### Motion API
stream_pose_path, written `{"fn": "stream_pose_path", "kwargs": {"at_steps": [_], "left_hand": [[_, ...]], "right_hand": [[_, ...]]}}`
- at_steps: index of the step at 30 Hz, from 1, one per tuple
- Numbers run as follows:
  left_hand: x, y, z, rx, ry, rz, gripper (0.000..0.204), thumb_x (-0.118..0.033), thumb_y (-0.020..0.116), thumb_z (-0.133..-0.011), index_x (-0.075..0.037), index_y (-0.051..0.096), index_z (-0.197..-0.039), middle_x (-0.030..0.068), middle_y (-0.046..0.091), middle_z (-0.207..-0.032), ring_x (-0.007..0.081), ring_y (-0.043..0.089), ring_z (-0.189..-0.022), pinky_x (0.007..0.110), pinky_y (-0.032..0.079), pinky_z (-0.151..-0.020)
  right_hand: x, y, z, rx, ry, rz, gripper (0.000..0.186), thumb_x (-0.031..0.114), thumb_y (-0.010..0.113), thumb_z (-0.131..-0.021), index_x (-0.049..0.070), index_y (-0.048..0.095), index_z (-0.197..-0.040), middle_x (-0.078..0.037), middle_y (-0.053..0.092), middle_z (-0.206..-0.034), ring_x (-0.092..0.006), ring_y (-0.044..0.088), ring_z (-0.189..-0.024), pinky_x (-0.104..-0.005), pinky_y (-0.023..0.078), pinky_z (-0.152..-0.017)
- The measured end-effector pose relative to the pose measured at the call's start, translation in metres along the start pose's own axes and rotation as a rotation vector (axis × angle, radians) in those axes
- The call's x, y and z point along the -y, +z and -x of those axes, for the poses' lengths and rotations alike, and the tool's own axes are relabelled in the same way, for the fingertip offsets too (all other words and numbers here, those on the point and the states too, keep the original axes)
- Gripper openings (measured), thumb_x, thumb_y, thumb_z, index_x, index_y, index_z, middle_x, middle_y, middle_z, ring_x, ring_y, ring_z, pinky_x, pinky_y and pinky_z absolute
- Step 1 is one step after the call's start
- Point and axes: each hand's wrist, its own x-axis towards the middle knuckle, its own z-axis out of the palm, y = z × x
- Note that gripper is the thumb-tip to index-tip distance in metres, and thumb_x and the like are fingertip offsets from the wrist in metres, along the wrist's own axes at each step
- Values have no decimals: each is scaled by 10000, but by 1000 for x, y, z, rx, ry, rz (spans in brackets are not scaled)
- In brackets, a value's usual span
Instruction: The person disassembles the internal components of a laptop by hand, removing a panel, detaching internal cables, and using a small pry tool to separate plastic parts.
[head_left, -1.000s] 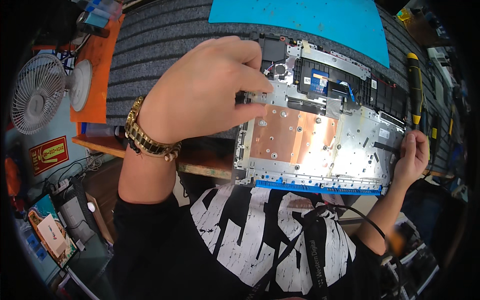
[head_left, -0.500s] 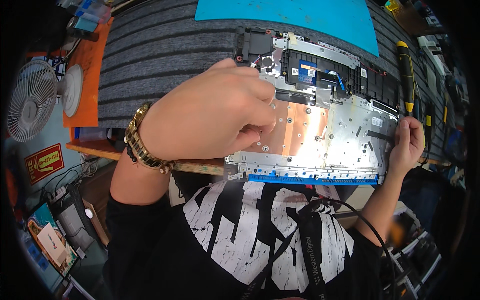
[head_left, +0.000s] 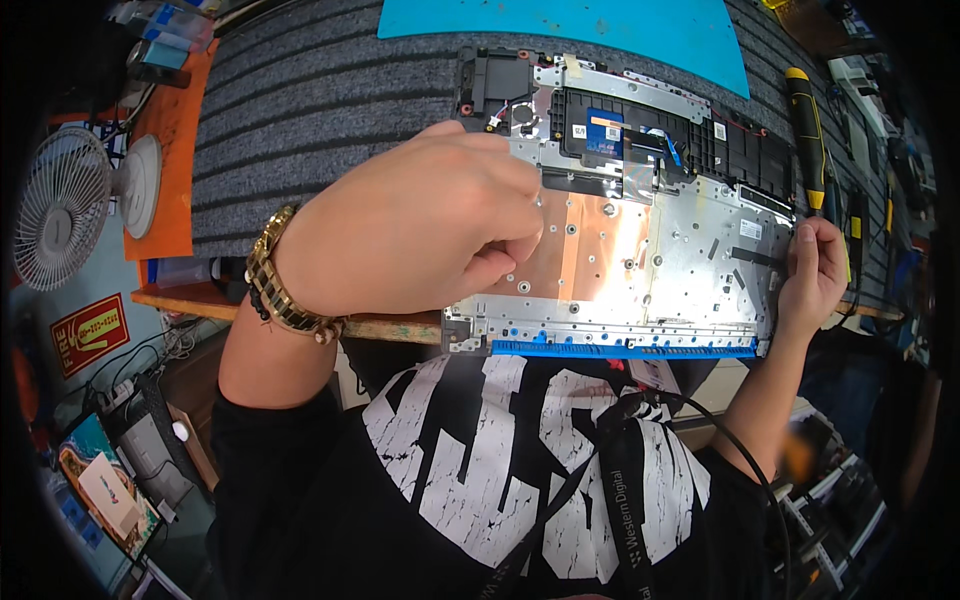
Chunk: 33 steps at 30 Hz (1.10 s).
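Observation:
A laptop's bare lower casing [head_left: 690, 255], silver metal with a copper-coloured patch, lies inner side up at the bench's near edge. Across its far half run black plastic parts and thin cables; a blue strip lines the near edge. My left hand [head_left: 430, 225] is closed over the casing's left part, fingers curled under toward the copper patch. The back of the hand hides most of the fingertips and whatever they may hold. With fingers bent around it, my right hand [head_left: 815, 270] grips the casing's right edge.
Beyond the casing, a bright blue mat [head_left: 570, 35] lies on the grey ribbed bench cover [head_left: 320, 130]. A yellow-and-black screwdriver [head_left: 806, 135] sits just past my right hand, with more tools further right. At the left are a white fan [head_left: 62, 195] and an orange sheet [head_left: 180, 190].
The whole view has shifted slightly, so bench, casing and mat appear a little higher and further left. Both hands stay in nearly the same places on the casing.

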Motion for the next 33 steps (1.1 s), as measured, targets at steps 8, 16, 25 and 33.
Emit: {"fn": "stream_pose_path", "kwargs": {"at_steps": [8,16,25,33], "left_hand": [[-5,10,-2,-53,-15,-60,260,-33,872,-831,-133,634,-857,-3,613,-862,261,636,-887,417,518,-868],[2,-7,0,-20,-45,105,97,-62,787,-943,-80,693,-928,58,681,-870,296,682,-895,446,574,-885],[13,-19,-5,-265,-131,-14,71,-65,715,-1077,-10,676,-1096,134,696,-974,346,681,-931,441,565,-845],[79,-60,-50,-277,-245,-311,169,-173,691,-1146,-11,732,-1176,172,769,-1010,338,751,-908,437,600,-843]], "right_hand": [[0,-1,-1,13,-4,-11,73,86,723,-1168,16,743,-1179,63,629,-942,-4,455,-763,-206,294,-656],[0,1,-1,5,-15,-21,78,68,724,-1164,5,756,-1197,63,628,-932,-7,467,-760,-207,301,-660],[-2,3,-2,4,-4,-44,57,61,735,-1160,12,753,-1183,69,636,-939,-7,485,-775,-206,331,-672],[-5,9,-1,35,-14,-79,63,67,730,-1169,5,741,-1170,64,661,-999,-7,522,-847,-202,381,-737]]}}
